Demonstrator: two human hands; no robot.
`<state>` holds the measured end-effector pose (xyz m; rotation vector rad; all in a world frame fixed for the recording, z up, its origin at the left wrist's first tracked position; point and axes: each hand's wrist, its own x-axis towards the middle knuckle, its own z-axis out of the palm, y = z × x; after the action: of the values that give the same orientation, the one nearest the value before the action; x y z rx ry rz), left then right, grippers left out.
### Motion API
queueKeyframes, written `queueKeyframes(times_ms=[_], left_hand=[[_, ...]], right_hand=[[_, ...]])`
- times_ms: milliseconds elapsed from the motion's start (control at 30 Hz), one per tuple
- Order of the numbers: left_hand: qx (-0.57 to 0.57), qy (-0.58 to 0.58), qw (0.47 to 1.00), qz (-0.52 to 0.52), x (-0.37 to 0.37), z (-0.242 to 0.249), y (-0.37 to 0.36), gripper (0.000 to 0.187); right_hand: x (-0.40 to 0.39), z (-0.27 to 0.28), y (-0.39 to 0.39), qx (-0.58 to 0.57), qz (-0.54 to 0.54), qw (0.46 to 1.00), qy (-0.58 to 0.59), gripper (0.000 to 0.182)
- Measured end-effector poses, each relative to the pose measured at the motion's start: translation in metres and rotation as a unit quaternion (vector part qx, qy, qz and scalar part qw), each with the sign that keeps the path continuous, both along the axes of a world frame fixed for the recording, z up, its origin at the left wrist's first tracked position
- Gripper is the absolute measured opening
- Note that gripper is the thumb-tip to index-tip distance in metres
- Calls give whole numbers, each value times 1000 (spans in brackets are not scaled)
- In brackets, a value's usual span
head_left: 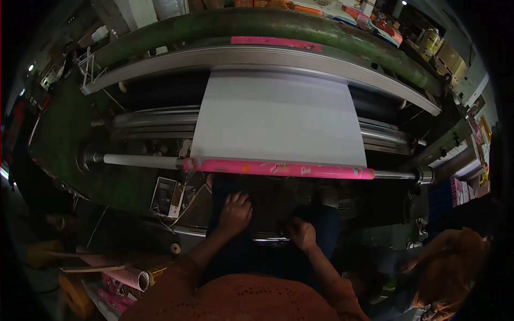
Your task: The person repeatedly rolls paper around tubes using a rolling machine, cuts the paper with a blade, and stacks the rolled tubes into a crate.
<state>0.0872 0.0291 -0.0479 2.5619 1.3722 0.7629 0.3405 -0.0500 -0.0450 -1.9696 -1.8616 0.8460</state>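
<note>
Your left hand looks released near your leg; your right hand is curled, its contents unclear. Beyond both, the pink patterned roll sits on its shaft. Uneven tension could crease the white sheet; fingers straying between roll and sheet could get pinched.

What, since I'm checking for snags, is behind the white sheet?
A black roller and silvery rollers show past both side edges of the white sheet. The stretch behind its middle is covered and cannot be seen.
</note>
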Motion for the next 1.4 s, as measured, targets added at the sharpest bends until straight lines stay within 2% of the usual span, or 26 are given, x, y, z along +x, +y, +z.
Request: queueKeyframes(times_ms=[100,200,267,333,433,500,533,600,633,700,767,800,933,1000,1100,1133,1233,1300,1400], left_hand=[[12,-9,1000,4,-1,0,-1,17],[12,-16,1000,12,-2,2,0,17],[-12,-24,999,19,-4,5,1,18],[-39,-35,998,21,-4,5,0,18],[-49,-49,998,3,-4,7,-2,16],[59,-22,995,-73,-4,25,-7,19],[58,-25,996,-67,-4,36,-6,19],[164,-97,979,-78,-5,64,-2,35],[162,-98,979,-77,-7,84,3,35],[215,-90,972,7,-14,124,18,47],[165,-65,984,25,-20,145,29,49],[117,-39,991,42,-22,149,34,52],[105,41,993,47,-27,145,55,51],[84,89,992,28,-27,143,62,43],[140,63,988,21,-29,149,66,39],[130,69,989,18,-29,151,67,39],[89,74,993,7,-27,154,66,49],[54,116,992,20,-25,156,65,49],[66,109,992,4,-24,153,65,50]], right_hand=[[-2,0,0,19,5,1000,15,20],[0,12,9,-15,31,999,-14,17],[-2,39,22,7,97,995,34,16],[-17,93,48,-12,80,982,169,10],[-62,189,104,127,141,968,165,6],[-96,213,155,215,187,948,140,7],[-113,218,182,253,220,933,132,8],[-146,206,232,257,251,925,126,7],[-159,196,249,247,253,930,103,8],[-177,181,269,235,255,935,81,8],[-187,171,276,231,265,936,32,10],[-189,170,277,228,264,937,31,10],[-193,169,278,246,284,927,-13,10],[-199,173,280,262,323,907,-66,9],[-215,179,285,277,374,868,-172,7],[-213,179,285,294,397,854,-162,7],[-182,176,281,318,404,844,-150,6],[-125,184,270,299,387,852,-185,6],[-10,180,254,286,388,852,-204,10]])
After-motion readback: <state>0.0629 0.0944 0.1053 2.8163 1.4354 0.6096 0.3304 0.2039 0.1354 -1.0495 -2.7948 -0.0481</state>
